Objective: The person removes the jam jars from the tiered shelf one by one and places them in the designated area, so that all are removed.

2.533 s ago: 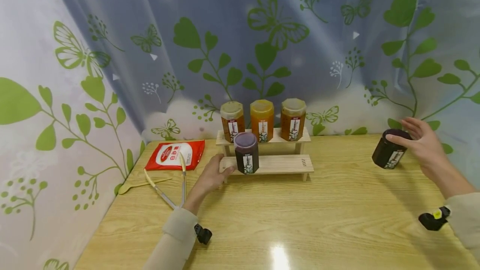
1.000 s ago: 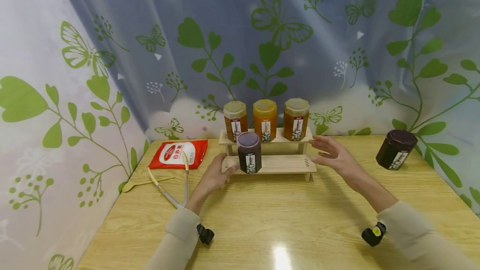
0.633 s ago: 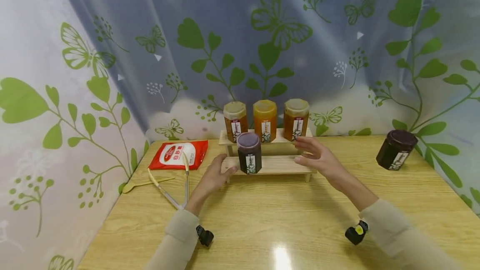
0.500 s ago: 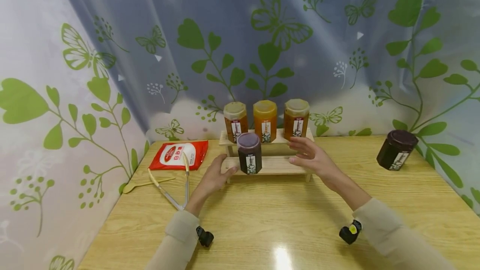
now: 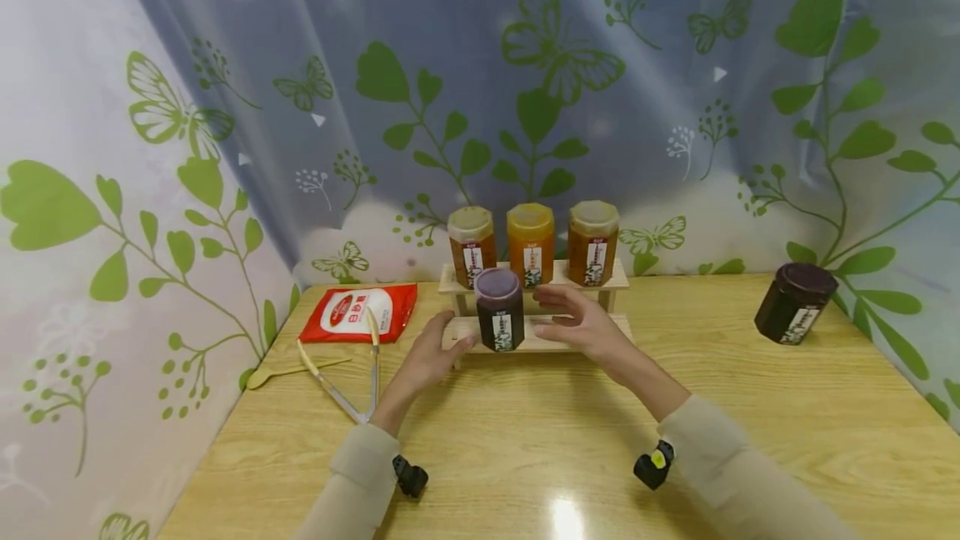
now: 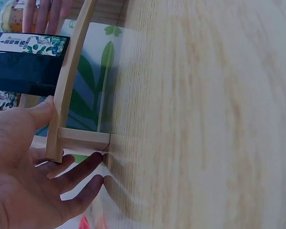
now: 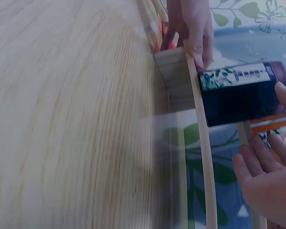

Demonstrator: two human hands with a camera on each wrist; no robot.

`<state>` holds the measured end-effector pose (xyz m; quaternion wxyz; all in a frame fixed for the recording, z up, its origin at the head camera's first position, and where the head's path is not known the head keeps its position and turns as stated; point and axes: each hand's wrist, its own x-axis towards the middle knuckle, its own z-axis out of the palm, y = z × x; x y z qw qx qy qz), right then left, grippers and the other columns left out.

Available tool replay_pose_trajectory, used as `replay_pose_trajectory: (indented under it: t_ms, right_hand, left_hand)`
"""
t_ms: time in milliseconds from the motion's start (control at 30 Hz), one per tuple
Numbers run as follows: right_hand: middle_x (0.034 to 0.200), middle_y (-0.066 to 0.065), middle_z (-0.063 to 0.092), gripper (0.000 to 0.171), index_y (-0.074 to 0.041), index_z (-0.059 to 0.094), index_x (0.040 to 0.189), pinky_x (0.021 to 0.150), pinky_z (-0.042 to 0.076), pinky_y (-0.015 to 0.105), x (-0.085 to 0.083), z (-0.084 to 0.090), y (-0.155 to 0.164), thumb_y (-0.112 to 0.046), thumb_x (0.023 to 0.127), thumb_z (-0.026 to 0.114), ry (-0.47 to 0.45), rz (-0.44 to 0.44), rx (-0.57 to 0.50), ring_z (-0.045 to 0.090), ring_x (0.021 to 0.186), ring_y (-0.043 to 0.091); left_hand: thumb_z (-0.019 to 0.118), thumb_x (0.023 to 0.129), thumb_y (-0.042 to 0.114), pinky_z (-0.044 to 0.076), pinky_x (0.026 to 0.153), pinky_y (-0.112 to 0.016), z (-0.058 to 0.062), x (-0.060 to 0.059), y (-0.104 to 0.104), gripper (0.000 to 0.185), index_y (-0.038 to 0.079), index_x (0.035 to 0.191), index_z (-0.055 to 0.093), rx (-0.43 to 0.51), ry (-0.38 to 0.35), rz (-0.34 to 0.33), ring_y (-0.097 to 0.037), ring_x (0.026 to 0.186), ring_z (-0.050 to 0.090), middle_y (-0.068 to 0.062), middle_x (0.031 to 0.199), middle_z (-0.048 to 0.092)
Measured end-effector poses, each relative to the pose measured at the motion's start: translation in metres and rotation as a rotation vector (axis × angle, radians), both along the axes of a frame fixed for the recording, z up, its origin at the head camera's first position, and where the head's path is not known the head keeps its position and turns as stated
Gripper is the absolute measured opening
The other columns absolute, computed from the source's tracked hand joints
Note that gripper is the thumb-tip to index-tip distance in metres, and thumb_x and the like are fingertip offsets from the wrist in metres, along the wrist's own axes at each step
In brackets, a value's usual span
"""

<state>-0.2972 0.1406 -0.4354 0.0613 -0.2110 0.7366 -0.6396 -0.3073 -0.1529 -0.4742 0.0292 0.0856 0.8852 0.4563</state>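
A dark jar [image 5: 498,308] stands upright on the lower step of the wooden rack [image 5: 585,325], toward its left end, with the rest of that step bare beside it. Three amber jars [image 5: 530,243] fill the upper step in a row. A second dark jar [image 5: 795,302] sits well apart on the tabletop [image 5: 525,440], off at the far right — so judging by the layout, the upper row looks finished and the lower one only started, with that stray jar not yet on the rack.

The left hand [image 5: 430,352] rests at the rack's left end, fingers straight and relaxed; in the left wrist view its thumb lies along the edge of the lower step and the fingers spread under the corner, touching the wood rather than gripping it. It holds nothing.

The right hand [image 5: 581,327] hangs just to the right of the dark jar on the step, palm turned toward it, fingers loosely extended and slightly spread. The right wrist view shows the fingertips [image 7: 257,162] close to the jar's side, but whether they touch it I cannot tell — nothing is clasped. Both forearms stretch forward over the tabletop, converging on the rack.

A red packet [image 5: 358,311], tongs [image 5: 352,373] and a wooden spoon [image 5: 288,369] lie to the left.
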Motion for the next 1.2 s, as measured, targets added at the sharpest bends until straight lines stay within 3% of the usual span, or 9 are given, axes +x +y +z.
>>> replay_pose_trajectory:
  t_ms: [333, 700, 900, 1067, 1200]
  right_hand:
    - [0.156, 0.020, 0.045, 0.073, -0.008, 0.040, 0.157, 0.113, 0.044, 0.056, -0.004, -0.003, -0.031, -0.011, 0.094, 0.078, -0.052, 0.002, -0.003, 0.046, 0.142, 0.042]
    - [0.152, 0.015, 0.048, 0.084, -0.013, 0.038, 0.157, 0.111, 0.044, 0.058, -0.004, 0.001, -0.063, -0.022, 0.089, 0.085, -0.088, -0.128, 0.035, 0.049, 0.139, 0.037]
    - [0.151, 0.018, 0.051, 0.087, -0.010, 0.035, 0.157, 0.113, 0.042, 0.059, -0.007, -0.001, -0.080, -0.023, 0.088, 0.086, -0.037, -0.213, 0.065, 0.048, 0.141, 0.038]
    - [0.151, 0.016, 0.053, 0.087, -0.013, 0.039, 0.157, 0.112, 0.042, 0.061, -0.005, -0.002, -0.083, -0.027, 0.087, 0.087, -0.027, -0.279, 0.118, 0.049, 0.140, 0.037]
    - [0.152, 0.016, 0.052, 0.089, -0.015, 0.037, 0.159, 0.112, 0.042, 0.062, -0.002, -0.003, -0.078, -0.030, 0.087, 0.087, -0.030, -0.283, 0.135, 0.048, 0.142, 0.038]
  left_hand:
    - [0.065, 0.104, 0.034, 0.027, 0.122, -0.061, -0.002, -0.002, 0.001, 0.075, -0.001, 0.160, 0.031, -0.007, -0.004, 0.002, -0.043, 0.153, 0.028, -0.024, 0.165, 0.031]
    - [0.065, 0.104, 0.034, 0.027, 0.122, -0.062, 0.001, -0.001, 0.000, 0.074, -0.001, 0.160, 0.031, -0.004, -0.015, 0.013, -0.043, 0.153, 0.029, -0.024, 0.165, 0.032]
    - [0.065, 0.104, 0.036, 0.028, 0.121, -0.063, 0.002, -0.002, -0.002, 0.074, 0.001, 0.161, 0.031, -0.017, -0.024, 0.020, -0.042, 0.153, 0.028, -0.023, 0.166, 0.031]
    - [0.065, 0.104, 0.037, 0.029, 0.121, -0.062, -0.001, -0.004, -0.002, 0.076, 0.001, 0.161, 0.030, -0.013, -0.024, 0.017, -0.042, 0.153, 0.029, -0.023, 0.166, 0.031]
    - [0.065, 0.104, 0.037, 0.029, 0.121, -0.062, 0.001, -0.001, -0.001, 0.076, 0.000, 0.161, 0.030, -0.003, -0.022, 0.014, -0.043, 0.153, 0.029, -0.024, 0.166, 0.031]
